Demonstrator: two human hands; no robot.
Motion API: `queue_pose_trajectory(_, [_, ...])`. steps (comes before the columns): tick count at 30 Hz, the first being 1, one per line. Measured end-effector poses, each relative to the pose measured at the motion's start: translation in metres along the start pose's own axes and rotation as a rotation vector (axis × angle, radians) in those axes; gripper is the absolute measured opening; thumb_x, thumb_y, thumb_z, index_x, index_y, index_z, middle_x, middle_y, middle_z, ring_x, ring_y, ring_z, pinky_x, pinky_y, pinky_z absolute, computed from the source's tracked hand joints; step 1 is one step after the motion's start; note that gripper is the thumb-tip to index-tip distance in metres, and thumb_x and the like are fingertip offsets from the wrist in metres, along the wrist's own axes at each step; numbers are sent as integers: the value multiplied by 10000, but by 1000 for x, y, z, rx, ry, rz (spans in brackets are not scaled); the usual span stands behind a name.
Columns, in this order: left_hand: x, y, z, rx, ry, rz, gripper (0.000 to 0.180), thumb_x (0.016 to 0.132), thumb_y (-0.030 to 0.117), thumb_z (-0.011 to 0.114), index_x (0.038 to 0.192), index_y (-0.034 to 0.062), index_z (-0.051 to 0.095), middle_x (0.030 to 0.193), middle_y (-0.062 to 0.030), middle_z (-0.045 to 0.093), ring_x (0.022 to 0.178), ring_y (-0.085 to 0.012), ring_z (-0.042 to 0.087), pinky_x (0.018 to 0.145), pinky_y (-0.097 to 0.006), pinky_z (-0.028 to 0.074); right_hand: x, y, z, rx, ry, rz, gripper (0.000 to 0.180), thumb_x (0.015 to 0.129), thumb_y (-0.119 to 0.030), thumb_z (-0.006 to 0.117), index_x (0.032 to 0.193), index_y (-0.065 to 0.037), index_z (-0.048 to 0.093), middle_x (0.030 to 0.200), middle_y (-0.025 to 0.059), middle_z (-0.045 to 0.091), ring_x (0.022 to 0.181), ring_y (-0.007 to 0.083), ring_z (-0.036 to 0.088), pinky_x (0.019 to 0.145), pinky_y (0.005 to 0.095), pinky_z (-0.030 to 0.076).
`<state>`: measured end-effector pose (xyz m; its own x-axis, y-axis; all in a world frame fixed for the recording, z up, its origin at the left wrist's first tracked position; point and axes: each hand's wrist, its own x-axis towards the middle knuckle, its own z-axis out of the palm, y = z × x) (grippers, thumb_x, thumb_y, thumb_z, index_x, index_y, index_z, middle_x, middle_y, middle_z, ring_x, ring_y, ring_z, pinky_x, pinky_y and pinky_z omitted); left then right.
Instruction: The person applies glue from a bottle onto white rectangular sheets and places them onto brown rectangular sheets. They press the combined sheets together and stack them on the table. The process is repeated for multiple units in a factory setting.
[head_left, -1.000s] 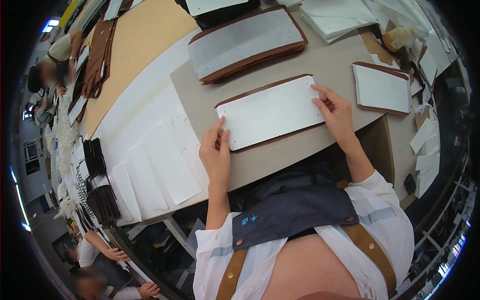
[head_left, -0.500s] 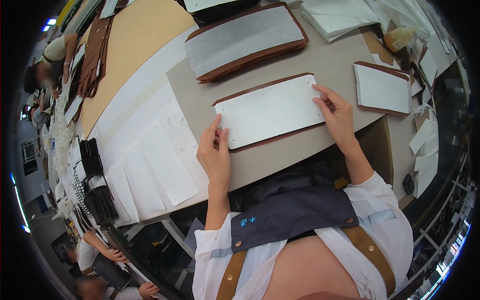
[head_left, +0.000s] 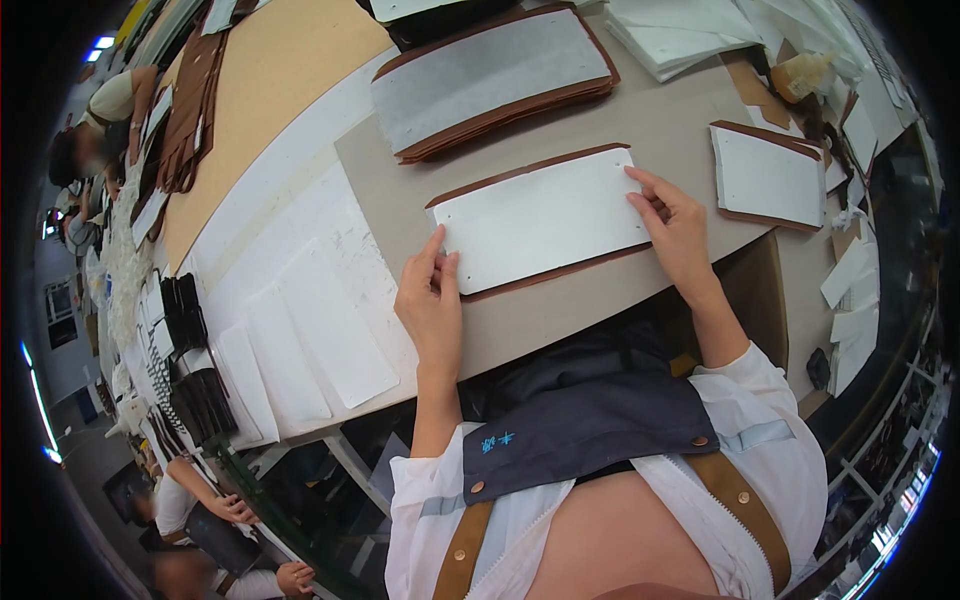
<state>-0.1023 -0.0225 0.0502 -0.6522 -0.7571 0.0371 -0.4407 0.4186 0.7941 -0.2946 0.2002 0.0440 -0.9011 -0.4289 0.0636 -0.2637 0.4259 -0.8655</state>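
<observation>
the white panel (head_left: 540, 222) lies on a brown piece (head_left: 535, 174) upon the table (head_left: 520, 322), in front of the person and between the two hands; the brown shows along both long edges. its long axis goes from left to right, with the right end a little farther from the body, so each hand is at one short end and neither is clearly nearer. the left hand (head_left: 428, 298) touches the left end, and the right hand (head_left: 680, 230) touches the right end near the far corner. in both hands the fingers are half bent, with thumb and index finger narrowly apart; i cannot tell whether they pinch the panel or only rest at its edge. just beyond it is a stack of brown pieces (head_left: 495, 85) with a greyish top. to the right, well apart from the panel, lies a smaller white panel (head_left: 770, 170), also on brown. on the left side some white sheets (head_left: 340, 330) lie flat. farther, at the upper right, a yellowish bottle (head_left: 800, 76) is tilted near loose papers.
</observation>
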Motion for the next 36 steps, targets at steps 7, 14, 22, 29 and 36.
queue_pose_trajectory(7, [2, -3, 1, -3, 8, 31, 325, 934, 82, 697, 1258, 105, 727, 798, -36, 587, 646, -123, 505, 626, -273, 452, -1, 0, -1, 48, -19, 78, 323, 932, -45, 711, 1254, -68, 724, 860, -20, 600, 756, 60, 535, 668, 211, 475])
queue_pose_trajectory(14, [2, 0, 0, 38, -4, 23, 321, 930, 79, 699, 1247, 112, 733, 791, -32, 582, 614, -120, 502, 604, -278, 450, -1, 1, -1, 36, -15, 46, 325, 929, -30, 710, 1253, -51, 720, 860, -15, 606, 751, 59, 537, 662, 209, 476])
queue_pose_trajectory(22, [3, 0, 0, 102, -16, 36, 322, 932, 82, 698, 1250, 121, 738, 787, -35, 577, 601, -120, 498, 590, -285, 445, -1, 0, -1, 24, -12, 38, 324, 927, -30, 711, 1250, -57, 722, 854, -14, 607, 747, 58, 534, 655, 211, 473])
queue_pose_trajectory(29, [4, 1, 1, 131, -24, 67, 327, 929, 73, 696, 1251, 117, 736, 789, -42, 571, 602, -132, 500, 599, -291, 451, 2, 1, -2, -51, -8, -39, 298, 916, -50, 711, 1213, -44, 718, 840, 105, 671, 691, 165, 605, 664, 289, 520])
queue_pose_trajectory(36, [3, -1, 0, 127, -28, 65, 356, 921, 44, 686, 1269, 106, 726, 770, -22, 537, 612, -113, 469, 593, -276, 432, 3, -8, -6, -114, -39, -77, 277, 923, -56, 674, 1189, 15, 695, 799, 141, 624, 646, 248, 556, 646, 364, 468])
